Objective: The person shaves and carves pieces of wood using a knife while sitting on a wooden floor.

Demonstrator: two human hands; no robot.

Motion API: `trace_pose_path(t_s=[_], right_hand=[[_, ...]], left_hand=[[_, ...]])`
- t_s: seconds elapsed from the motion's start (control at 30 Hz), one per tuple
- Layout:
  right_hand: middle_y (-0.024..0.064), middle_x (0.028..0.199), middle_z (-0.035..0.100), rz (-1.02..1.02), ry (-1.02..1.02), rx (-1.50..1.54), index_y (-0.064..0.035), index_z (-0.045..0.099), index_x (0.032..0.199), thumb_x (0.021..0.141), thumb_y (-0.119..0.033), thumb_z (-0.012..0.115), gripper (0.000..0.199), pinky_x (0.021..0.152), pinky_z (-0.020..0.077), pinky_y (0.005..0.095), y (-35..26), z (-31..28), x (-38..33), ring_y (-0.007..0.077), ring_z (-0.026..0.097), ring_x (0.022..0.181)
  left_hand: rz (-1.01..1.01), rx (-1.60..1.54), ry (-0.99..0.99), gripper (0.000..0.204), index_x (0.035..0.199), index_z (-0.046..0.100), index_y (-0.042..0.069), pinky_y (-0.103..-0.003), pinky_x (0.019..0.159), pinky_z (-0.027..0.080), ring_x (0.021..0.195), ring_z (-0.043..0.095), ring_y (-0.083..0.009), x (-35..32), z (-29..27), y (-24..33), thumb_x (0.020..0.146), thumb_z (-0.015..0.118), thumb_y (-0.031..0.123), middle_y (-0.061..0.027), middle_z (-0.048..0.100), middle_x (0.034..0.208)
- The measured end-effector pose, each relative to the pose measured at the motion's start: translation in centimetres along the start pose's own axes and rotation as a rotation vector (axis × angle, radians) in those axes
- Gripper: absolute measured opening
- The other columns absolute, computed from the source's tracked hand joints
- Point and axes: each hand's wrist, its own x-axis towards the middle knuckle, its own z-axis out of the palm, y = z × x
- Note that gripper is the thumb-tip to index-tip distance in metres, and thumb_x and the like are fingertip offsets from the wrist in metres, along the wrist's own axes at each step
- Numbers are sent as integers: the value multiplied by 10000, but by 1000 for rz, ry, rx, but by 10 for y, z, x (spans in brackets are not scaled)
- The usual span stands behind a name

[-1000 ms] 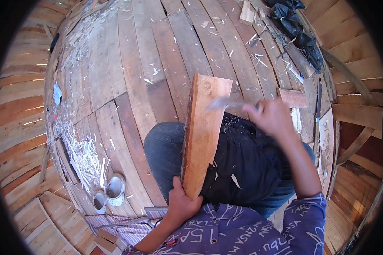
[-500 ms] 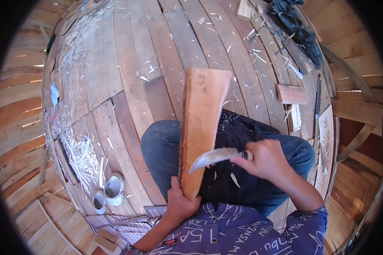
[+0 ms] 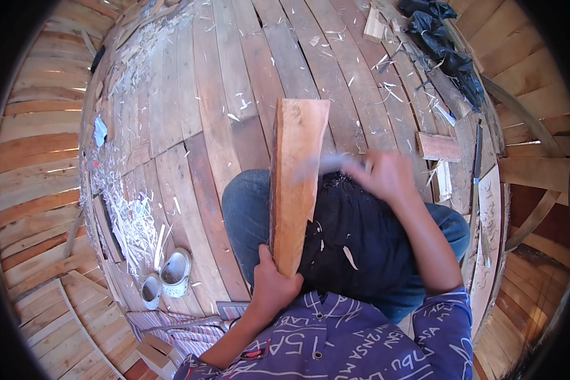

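A long wooden board (image 3: 296, 164) stands tilted up in front of me, its lower end beside my lap. My left hand (image 3: 276, 280) is wrapped round that lower end. In my right hand (image 3: 386, 176) is a knife (image 3: 320, 166) with a curved blade, blurred by motion. The blade lies across the board's face at about mid-height, and I cannot tell whether it touches. The board's right edge is uneven, with a small notch low down. A dark cloth (image 3: 354, 240) covers my lap, and a pale wood shaving (image 3: 350, 258) rests on it.
Shavings (image 3: 136, 225) are heaped on the plank floor (image 3: 234, 69) at the left, near a pair of clogs (image 3: 175, 272). At the right lie a short wood block (image 3: 439, 147), a long dark tool (image 3: 477, 152) and black plastic (image 3: 443, 50). An open cardboard box (image 3: 156, 354) sits at lower left.
My right hand has moved the knife up and away from me along the board. The board has turned slightly and leans a little more upright, with my left hand still on it.
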Motion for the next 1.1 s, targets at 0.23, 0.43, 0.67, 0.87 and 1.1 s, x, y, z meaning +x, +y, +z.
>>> trace_pose_path(t_s=[0.23,0.43,0.67,0.87,1.1], right_hand=[[172,578,618,81,93,-16,-35,676,636,700,-771,567,747,524,490,436,13,0,33,336,647,581],[187,582,604,107,49,11,-32,654,634,741,-714,589,693,556,495,460,1,-18,14,356,640,603],[159,544,601,-163,-211,71,-57,658,614,780,-746,511,724,490,491,433,-33,-31,-49,319,630,512],[197,573,603,-30,-101,82,-29,653,626,761,-751,533,744,534,500,451,-19,-4,-12,363,630,544],[193,586,618,-122,14,73,-16,670,658,761,-751,523,756,519,501,439,-15,-6,-6,351,640,555]], left_hand=[[-4,16,3,471,975,339,-30,-467,693,505,792,610,-519,-4,-1,3,661,653,125,-343,583,760],[19,14,5,484,987,339,-24,-473,690,507,796,616,-512,-8,-1,3,667,663,141,-340,589,769],[26,26,18,508,1020,366,-37,-402,697,523,794,671,-402,-11,0,-9,637,671,99,-284,620,815],[-89,104,-62,502,1005,357,-57,-443,702,528,796,653,-457,1,1,24,654,669,118,-314,614,805],[38,93,-29,521,997,325,-43,-525,676,512,724,614,-512,-8,-4,5,676,680,162,-336,588,705]])
